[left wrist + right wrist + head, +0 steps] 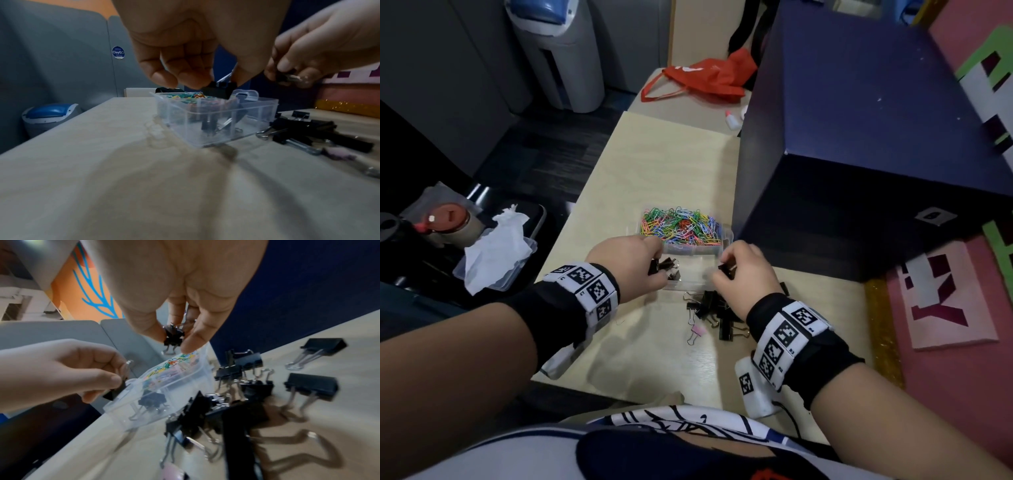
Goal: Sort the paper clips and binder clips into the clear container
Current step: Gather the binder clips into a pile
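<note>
A clear divided container sits mid-table. Its far compartment is heaped with colourful paper clips, and its near compartment holds a black binder clip. My left hand pinches a black binder clip just over the container's near left corner. My right hand pinches another small black binder clip above the near right rim. Several black binder clips lie in a loose pile on the table in front of the container, under my right wrist, with one pink binder clip beside them.
A large dark blue box stands close to the right of the container. A clear lid with tissue lies left of the table's edge. A red bag and a glue bottle lie farther back.
</note>
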A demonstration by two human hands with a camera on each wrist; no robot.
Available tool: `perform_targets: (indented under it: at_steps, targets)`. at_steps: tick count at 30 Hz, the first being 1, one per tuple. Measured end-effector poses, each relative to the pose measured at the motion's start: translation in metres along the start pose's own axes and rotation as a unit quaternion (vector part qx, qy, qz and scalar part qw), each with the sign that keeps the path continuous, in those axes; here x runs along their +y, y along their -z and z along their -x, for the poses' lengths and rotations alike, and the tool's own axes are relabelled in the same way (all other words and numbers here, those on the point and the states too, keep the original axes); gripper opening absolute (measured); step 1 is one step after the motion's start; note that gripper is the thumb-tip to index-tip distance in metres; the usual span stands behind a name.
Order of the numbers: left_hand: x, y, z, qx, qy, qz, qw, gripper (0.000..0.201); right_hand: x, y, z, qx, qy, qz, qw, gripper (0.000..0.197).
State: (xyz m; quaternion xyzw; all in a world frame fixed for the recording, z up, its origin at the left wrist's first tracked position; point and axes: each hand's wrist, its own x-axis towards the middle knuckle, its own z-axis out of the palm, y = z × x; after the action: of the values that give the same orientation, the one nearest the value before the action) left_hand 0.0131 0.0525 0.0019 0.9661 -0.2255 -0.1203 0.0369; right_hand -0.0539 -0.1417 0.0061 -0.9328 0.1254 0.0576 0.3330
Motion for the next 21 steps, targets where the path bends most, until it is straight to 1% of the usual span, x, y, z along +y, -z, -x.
perform_targets:
  at_steps: [3, 6, 8, 10, 12, 14, 18, 21]
  targets:
    - [-0.009, -0.002, -0.006, -0.002, -0.001, -0.006, 1.000, 0.033, -0.008, -0.005, -0.005, -0.028, 0.011, 0.000, 1.000, 0.029]
    - [-0.021, -0.006, -0.009, 0.015, 0.002, 0.010, 1.000, 0.030, -0.011, -0.006, -0.009, -0.089, 0.002, 0.045, 0.995, 0.040]
    - [-0.029, -0.009, -0.010, 0.029, 0.017, 0.029, 0.999, 0.030, -0.013, -0.006, -0.012, -0.109, 0.015, 0.089, 0.990, 0.038]
    - [-0.035, -0.010, -0.011, 0.034, 0.043, 0.062, 0.997, 0.038, -0.017, -0.007, -0.015, -0.121, 0.032, 0.114, 0.986, 0.036]
    - [-0.039, -0.012, -0.014, 0.020, 0.074, 0.110, 0.991, 0.048, -0.022, -0.012, -0.019, -0.134, 0.058, 0.138, 0.980, 0.034]
    - [-0.043, -0.014, -0.017, -0.001, 0.077, 0.144, 0.987, 0.055, -0.030, -0.018, -0.024, -0.145, 0.093, 0.164, 0.971, 0.034]
    - [-0.048, -0.013, -0.020, -0.024, 0.066, 0.171, 0.983, 0.057, -0.049, -0.038, -0.033, -0.176, 0.166, 0.199, 0.950, 0.038]
    - [-0.049, -0.011, -0.021, -0.025, 0.058, 0.172, 0.983, 0.056, -0.059, -0.056, -0.040, -0.216, 0.194, 0.213, 0.933, 0.042]
